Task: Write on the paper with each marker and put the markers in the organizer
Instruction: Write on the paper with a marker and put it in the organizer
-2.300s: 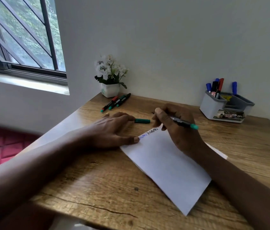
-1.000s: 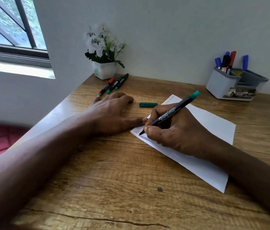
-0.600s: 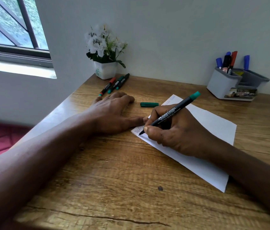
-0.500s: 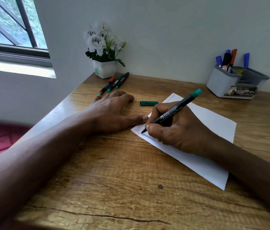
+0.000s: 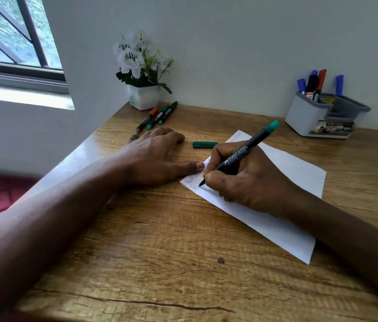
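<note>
Right hand [image 5: 248,182], gripping the green marker [image 5: 239,156], has lowered its tip onto the paper [image 5: 287,173], hiding some writing [image 5: 190,182]; left hand [image 5: 153,156] lies flat; organizer [image 5: 304,117] holds capped markers [image 5: 311,83].

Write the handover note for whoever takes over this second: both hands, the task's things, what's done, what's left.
Right hand grips the green marker, tip on the paper. Left hand lies flat, thumb at the paper's edge.
The green cap lies on the table beyond the paper. Three markers wait by the flower pot; the organizer holds several.
Done: some lines written. Left: finish, cap and store this marker, then the three others.
</note>
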Available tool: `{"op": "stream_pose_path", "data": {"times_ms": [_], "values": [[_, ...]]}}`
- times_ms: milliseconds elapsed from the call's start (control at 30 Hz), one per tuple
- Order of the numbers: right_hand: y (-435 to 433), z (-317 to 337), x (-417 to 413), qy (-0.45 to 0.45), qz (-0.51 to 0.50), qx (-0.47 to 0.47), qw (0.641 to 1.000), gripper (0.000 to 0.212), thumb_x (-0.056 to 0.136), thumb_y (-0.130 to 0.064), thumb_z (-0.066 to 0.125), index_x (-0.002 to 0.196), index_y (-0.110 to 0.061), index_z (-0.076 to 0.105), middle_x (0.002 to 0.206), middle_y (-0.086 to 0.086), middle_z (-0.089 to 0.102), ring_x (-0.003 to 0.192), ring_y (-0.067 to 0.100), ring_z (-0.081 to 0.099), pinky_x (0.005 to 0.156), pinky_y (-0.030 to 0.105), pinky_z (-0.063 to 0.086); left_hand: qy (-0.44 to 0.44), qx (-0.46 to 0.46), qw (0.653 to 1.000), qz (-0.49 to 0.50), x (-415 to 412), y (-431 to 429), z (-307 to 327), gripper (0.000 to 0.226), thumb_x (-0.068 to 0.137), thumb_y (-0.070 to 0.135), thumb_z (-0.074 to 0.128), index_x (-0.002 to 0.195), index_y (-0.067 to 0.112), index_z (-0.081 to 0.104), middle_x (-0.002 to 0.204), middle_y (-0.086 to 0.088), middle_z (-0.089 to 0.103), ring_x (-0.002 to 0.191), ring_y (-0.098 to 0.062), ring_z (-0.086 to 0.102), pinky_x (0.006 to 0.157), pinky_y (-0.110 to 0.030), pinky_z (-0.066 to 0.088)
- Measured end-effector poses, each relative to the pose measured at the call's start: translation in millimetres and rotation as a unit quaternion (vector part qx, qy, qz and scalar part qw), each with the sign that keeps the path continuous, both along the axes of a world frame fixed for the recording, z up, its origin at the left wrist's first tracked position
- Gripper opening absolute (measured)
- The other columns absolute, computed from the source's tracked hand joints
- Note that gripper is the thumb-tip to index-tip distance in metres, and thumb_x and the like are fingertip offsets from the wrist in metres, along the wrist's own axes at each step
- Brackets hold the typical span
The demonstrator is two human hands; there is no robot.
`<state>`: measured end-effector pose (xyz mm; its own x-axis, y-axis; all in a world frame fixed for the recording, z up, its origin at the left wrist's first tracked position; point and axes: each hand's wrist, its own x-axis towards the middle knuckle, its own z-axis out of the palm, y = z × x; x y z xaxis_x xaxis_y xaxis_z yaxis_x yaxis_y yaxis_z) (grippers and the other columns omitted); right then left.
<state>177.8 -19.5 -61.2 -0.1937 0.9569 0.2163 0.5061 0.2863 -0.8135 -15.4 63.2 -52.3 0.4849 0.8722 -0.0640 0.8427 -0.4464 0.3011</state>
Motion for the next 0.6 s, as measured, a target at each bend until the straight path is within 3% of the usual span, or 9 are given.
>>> {"op": "stream_pose_path", "data": {"times_ms": [233,367,500,600], "values": [[-0.4,-2.2,-0.9,0.002,-0.026,0.016,1.000,0.010,0.084,-0.012,0.075,0.076,-0.011,0.069,0.077,0.008,0.070,0.061,0.007,0.060,0.058,0.030,0.051,0.004,0.003,1.000,0.006,1.1,3.7,-2.6,0.093,0.076,0.086,0.045,0.155,0.039,0.029,0.165,0.010,0.021,0.150,-0.017,0.024,0.122,-0.053,0.021],[-1.2,-1.8,-2.6,-0.004,-0.016,0.014,1.000,0.009,0.084,-0.010,0.074,0.077,-0.012,0.068,0.077,0.001,0.072,0.060,0.002,0.063,0.058,0.023,0.050,0.001,-0.001,1.000,0.002,0.3,4.8,-3.0,0.100,0.068,0.089,0.039,0.155,0.039,0.029,0.165,0.010,0.021,0.151,-0.017,0.023,0.123,-0.053,0.019],[-2.2,0.0,-1.8,0.015,-0.014,0.003,1.000,0.008,0.085,-0.006,0.071,0.079,-0.004,0.067,0.061,-0.013,0.067,0.052,0.001,0.061,0.052,0.018,0.047,-0.003,0.010,1.000,0.002,-0.5,6.0,-4.8,0.094,0.075,0.087,0.044,0.155,0.039,0.029,0.165,0.010,0.021,0.151,-0.016,0.023,0.123,-0.053,0.020],[-2.3,0.5,-3.9,0.022,-0.015,0.005,1.000,0.008,0.085,-0.007,0.071,0.078,-0.004,0.067,0.067,0.004,0.070,0.051,0.006,0.060,0.052,0.020,0.048,-0.002,0.009,1.000,0.001,-0.5,6.5,-5.3,0.095,0.074,0.087,0.044,0.155,0.039,0.029,0.166,0.010,0.021,0.151,-0.017,0.022,0.122,-0.054,0.020]]}}
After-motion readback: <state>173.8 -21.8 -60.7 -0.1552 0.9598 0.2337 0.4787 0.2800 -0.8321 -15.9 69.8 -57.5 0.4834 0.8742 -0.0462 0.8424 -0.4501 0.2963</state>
